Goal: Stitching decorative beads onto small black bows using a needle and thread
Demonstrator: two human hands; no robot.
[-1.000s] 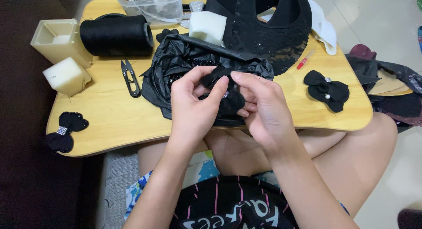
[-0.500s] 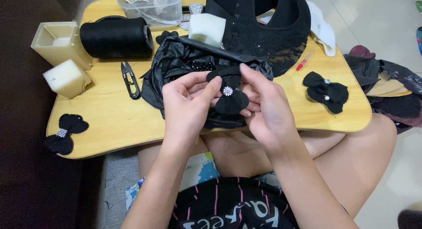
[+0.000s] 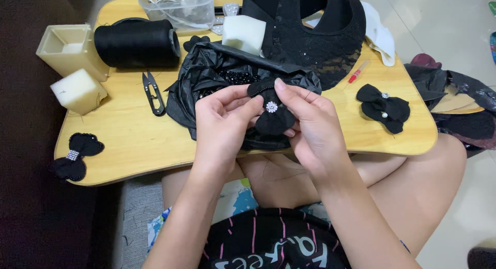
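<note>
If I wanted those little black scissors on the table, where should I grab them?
Probably the thread snips are best pinched across the looped spring end, coming from above. They lie flat on the table with blades pointing away, clear of the left hand.

A crumpled black plastic bag [image 3: 206, 83] lies open mid-table, a clear plastic container [image 3: 178, 5] at the far edge.
</note>
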